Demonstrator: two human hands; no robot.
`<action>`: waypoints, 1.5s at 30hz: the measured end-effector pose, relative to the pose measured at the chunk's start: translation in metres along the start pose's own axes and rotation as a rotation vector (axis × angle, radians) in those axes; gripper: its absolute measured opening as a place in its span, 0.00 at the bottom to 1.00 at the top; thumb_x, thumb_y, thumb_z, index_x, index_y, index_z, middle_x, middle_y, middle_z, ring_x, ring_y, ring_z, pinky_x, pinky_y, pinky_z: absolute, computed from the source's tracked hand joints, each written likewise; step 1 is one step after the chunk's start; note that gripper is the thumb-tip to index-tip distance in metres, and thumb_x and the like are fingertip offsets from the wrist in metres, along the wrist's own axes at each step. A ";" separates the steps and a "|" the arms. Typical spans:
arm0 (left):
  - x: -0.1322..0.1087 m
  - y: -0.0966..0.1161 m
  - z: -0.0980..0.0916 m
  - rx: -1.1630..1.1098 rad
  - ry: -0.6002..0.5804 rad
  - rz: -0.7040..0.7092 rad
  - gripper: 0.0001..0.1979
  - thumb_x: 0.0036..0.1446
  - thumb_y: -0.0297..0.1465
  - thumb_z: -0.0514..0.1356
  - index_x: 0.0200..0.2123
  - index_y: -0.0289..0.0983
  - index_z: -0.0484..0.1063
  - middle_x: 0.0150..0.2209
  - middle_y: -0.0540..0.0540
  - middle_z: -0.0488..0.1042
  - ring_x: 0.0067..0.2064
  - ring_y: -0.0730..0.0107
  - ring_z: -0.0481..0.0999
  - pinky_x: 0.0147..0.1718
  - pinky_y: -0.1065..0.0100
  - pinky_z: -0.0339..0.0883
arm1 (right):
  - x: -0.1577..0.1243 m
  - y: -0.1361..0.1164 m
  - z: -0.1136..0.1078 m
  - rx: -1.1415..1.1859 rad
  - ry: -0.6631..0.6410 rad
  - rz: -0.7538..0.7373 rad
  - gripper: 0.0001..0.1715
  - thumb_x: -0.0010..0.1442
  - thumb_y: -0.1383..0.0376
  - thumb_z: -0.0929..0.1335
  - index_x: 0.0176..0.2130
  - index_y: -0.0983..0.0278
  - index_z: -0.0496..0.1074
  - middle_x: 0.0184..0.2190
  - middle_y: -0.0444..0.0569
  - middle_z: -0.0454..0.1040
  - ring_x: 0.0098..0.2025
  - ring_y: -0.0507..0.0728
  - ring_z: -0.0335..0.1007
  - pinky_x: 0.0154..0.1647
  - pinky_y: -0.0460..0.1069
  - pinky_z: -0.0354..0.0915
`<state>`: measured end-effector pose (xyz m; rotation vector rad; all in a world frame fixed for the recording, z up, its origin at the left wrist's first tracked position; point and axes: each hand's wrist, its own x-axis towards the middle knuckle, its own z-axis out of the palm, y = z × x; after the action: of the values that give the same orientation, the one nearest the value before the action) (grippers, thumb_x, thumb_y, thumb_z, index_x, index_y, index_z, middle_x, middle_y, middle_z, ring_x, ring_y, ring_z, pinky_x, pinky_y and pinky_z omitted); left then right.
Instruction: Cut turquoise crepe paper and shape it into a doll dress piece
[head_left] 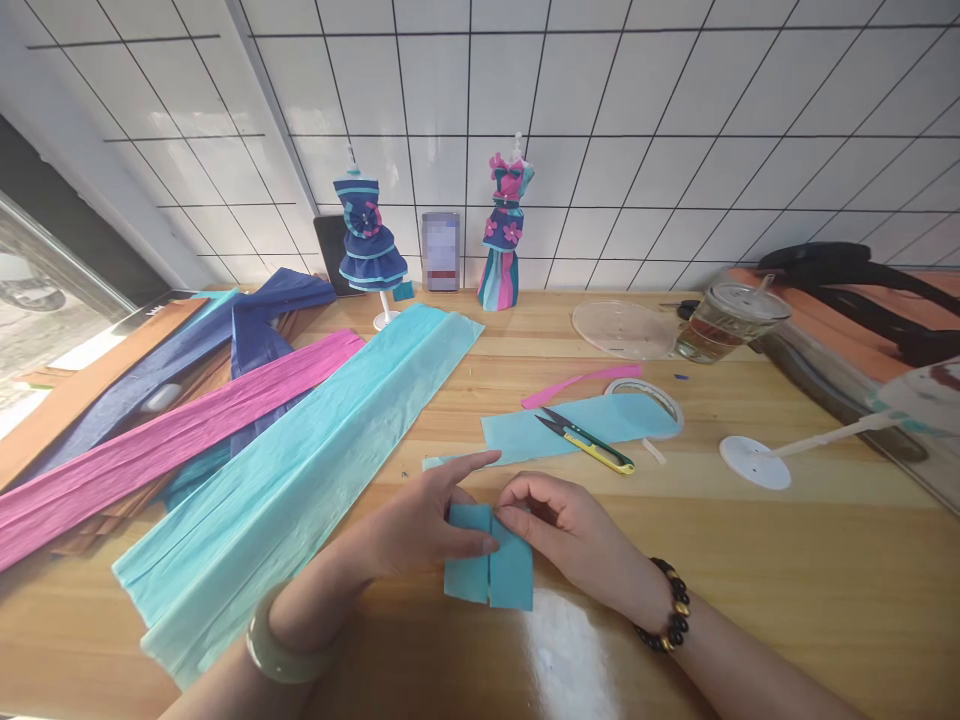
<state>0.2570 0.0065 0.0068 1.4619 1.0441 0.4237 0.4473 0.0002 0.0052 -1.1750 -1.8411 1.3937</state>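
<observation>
A small turquoise crepe paper piece (514, 575), folded so that two edges meet along a narrow seam in its middle, is held just above the wooden table (652, 620). My left hand (412, 530) grips its left half, thumb on top and index finger stretched out above; the fingers below are partly hidden. With thumb and fingertips pinched, my right hand (574, 525) holds the upper edge near the seam. Beyond the hands lie a turquoise paper strip (510, 432) and yellow-and-black thread snips (589, 442) on top of it.
Long turquoise crepe paper (300, 470), a pink strip (187, 430) and blue paper (281, 310) cover the left side. Two dressed mini mannequins (367, 235) and a phone (441, 252) stand by the wall. A tape roll (679, 405), lidded cup (716, 325) and white stand (754, 462) are right.
</observation>
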 end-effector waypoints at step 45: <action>0.006 -0.008 -0.001 -0.250 0.036 0.019 0.32 0.49 0.35 0.63 0.57 0.37 0.58 0.21 0.55 0.66 0.21 0.78 0.61 0.21 0.73 0.53 | 0.001 -0.001 0.000 0.064 0.123 0.009 0.11 0.57 0.59 0.64 0.30 0.63 0.70 0.29 0.46 0.72 0.31 0.53 0.66 0.32 0.47 0.63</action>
<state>0.2564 0.0106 -0.0018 1.2454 0.9689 0.5752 0.4465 0.0011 0.0062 -1.2101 -1.6968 1.3439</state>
